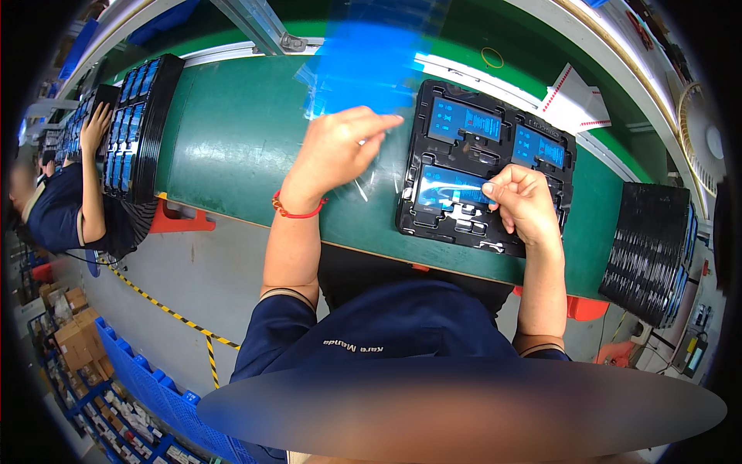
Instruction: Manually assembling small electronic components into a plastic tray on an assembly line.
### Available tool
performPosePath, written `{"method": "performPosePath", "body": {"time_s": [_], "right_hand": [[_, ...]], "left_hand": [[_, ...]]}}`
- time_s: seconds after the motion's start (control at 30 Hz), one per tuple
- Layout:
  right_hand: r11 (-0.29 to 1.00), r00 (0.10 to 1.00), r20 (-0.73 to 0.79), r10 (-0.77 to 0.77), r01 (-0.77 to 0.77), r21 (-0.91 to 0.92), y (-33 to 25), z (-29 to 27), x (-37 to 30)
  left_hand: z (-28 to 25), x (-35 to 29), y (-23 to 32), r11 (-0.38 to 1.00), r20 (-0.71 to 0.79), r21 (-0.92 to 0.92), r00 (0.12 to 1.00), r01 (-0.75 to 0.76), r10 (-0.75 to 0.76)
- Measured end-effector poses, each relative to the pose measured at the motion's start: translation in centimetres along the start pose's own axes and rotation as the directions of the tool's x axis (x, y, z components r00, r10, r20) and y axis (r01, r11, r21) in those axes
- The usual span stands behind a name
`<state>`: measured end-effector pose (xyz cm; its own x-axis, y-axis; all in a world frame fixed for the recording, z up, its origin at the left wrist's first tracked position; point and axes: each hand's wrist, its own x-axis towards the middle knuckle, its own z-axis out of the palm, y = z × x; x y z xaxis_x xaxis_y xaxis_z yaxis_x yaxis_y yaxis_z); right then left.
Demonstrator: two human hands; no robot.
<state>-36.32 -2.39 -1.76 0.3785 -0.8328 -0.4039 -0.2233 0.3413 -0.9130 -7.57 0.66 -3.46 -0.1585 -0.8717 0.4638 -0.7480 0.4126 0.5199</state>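
A black plastic tray point(408, 203) lies in front of me, with flat blue battery-like packs in its pockets. Two packs, a far-left one point(465, 120) and a far-right one point(539, 148), sit in the back row. My right hand point(525, 203) pinches a shiny clear film point(464, 185) over the near-left pack point(434, 190). My left hand point(340, 151) hangs left of the tray, fingers mostly curled and the index stretching toward the tray; what it may hold is hidden. Just beyond it lie blue film sheets point(363, 69), blurred and glossy.
The green bench point(232, 131) runs across. Stacked black trays stand at its right end point(645, 251) and left end point(143, 127). A co-worker's hand point(97, 127) touches the left stacks. A red-edged white sheet point(576, 104) and a yellow ring point(492, 57) lie beyond the tray.
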Motion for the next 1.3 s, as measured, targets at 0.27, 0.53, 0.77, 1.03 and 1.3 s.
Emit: {"method": "performPosePath", "body": {"time_s": [0.27,0.53,0.77,1.03,1.3], "right_hand": [[0.999,1.000,-0.001,0.021,-0.021,-0.032,-0.1,0.1,0.2],[1.000,1.000,0.006,0.014,-0.014,-0.024,-0.2,0.1,0.3],[0.999,1.000,0.011,0.011,-0.010,-0.038,0.1,0.3,0.0],[0.988,0.998,-0.060,0.028,-0.036,-0.147,-0.1,0.7,-0.4],[0.965,0.996,-0.088,-0.024,0.000,-0.263,-1.1,1.1,0.9]], "left_hand": [[1.5,-0.2,1.8,0.981,0.149,-0.167,0.981,-0.098,0.123],[1.6,-0.1,2.1,0.982,0.200,-0.183,0.976,-0.055,0.091],[1.7,-0.6,2.2,0.982,0.213,-0.181,0.973,-0.053,0.092],[1.8,-0.9,2.8,0.978,0.273,-0.187,0.951,-0.094,0.143],[1.9,0.1,2.1,0.981,0.265,-0.183,0.957,-0.069,0.117]]}}
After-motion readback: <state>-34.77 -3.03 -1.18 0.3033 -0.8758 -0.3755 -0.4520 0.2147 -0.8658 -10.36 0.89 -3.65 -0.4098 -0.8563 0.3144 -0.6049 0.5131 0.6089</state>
